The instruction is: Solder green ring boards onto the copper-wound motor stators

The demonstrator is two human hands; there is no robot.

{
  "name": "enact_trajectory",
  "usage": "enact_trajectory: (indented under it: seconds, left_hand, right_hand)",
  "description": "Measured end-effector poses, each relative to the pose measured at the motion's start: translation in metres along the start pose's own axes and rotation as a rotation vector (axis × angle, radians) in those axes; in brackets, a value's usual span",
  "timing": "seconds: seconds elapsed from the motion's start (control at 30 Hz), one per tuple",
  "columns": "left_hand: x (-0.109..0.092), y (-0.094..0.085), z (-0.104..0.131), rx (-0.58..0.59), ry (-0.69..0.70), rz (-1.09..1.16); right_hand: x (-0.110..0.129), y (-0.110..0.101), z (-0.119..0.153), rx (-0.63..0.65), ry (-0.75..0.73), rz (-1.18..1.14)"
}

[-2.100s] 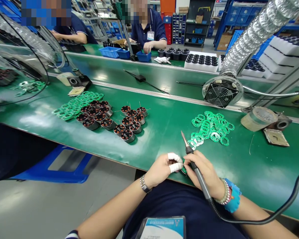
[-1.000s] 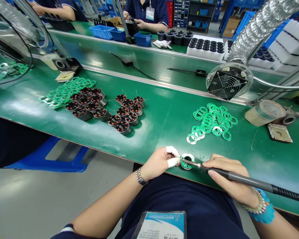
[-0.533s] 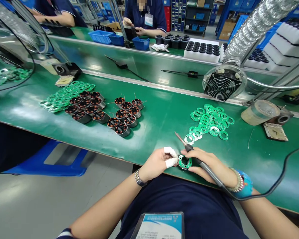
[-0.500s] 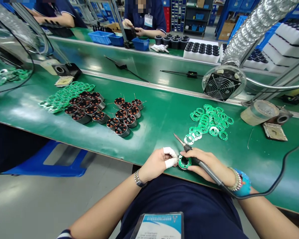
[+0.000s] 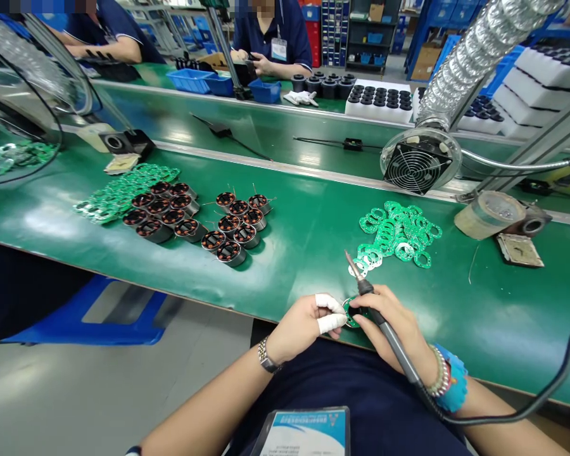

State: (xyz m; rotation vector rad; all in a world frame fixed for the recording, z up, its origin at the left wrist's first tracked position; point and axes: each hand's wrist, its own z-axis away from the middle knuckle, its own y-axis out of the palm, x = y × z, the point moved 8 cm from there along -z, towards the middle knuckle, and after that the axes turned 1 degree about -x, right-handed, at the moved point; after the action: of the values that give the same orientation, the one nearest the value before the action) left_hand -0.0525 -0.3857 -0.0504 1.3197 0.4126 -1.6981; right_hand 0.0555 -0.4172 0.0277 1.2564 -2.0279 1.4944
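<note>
My left hand, with white coverings on its thumb and a finger, pinches the left edge of a motor stator topped by a green ring circuit board. From the other side, the thumb and a finger of my right hand reach onto the board. That same hand carries a soldering iron, its tip pointing up and away from me. Fingers partly cover the stator and board. Just beyond the iron's tip lies a loose pile of green ring boards.
Copper-wound stators and overlapping green boards are on the left of the bench. A fume fan, a round tub and a soldering sponge stand at the right. The iron's cord hangs right. Co-workers sit opposite.
My right hand has turned, and the iron is now steeper with its tip further right. Its fingers cover more of the board. My left hand has shifted slightly right and toward me.
</note>
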Motion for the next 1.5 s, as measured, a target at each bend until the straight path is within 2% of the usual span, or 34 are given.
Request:
enact_trajectory:
  seconds: [0.13,0.37,0.53,0.7,0.83,1.03,1.3,1.5]
  left_hand:
    - [-0.002,0.0,0.001,-0.007,-0.001,0.018]
    - [0.0,-0.002,0.004,-0.03,-0.013,0.054]
    - [0.003,-0.003,0.003,-0.025,-0.054,0.043]
    - [0.003,-0.004,0.002,-0.023,-0.082,0.019]
    - [0.004,-0.005,0.002,-0.034,-0.081,0.018]
    - [0.005,-0.006,0.002,-0.041,-0.077,0.01]
    - [0.003,-0.007,0.002,-0.064,-0.082,-0.033]
    - [0.002,-0.005,0.002,-0.057,-0.088,-0.041]
  right_hand:
    - [-0.001,0.009,-0.008,0.035,0.048,-0.075]
    - [0.002,0.014,-0.006,0.005,0.054,-0.012]
    - [0.002,-0.011,-0.002,-0.081,0.065,-0.038]
    - [0.003,-0.035,0.009,-0.044,0.042,-0.139]
    - [0.006,-0.044,0.015,-0.028,0.043,-0.168]
    - [0.006,-0.04,0.013,0.034,0.079,-0.193]
    - [0.009,-0.041,0.015,0.033,0.044,-0.19]
    - [-0.003,-0.035,0.011,0.065,0.011,-0.158]
